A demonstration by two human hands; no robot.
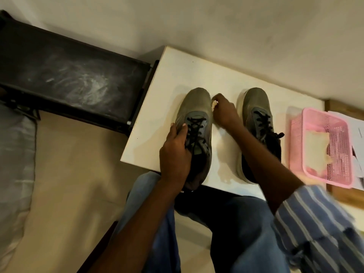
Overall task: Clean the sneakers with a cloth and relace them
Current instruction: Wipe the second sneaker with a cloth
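Observation:
Two grey-green sneakers with black laces stand on a white table (161,107), toes pointing away from me. My left hand (175,152) grips the left sneaker (197,109) over its laces and collar. My right hand (223,112) is closed on a small pale cloth (273,104) pressed against the right side of that sneaker's toe. The right sneaker (256,107) stands untouched beyond my right forearm, which hides part of its heel.
A pink plastic basket (334,123) with a pale cloth inside sits at the table's right edge, on papers. A black dusty bench (69,75) stands left of the table. My knees in blue jeans are under the near edge.

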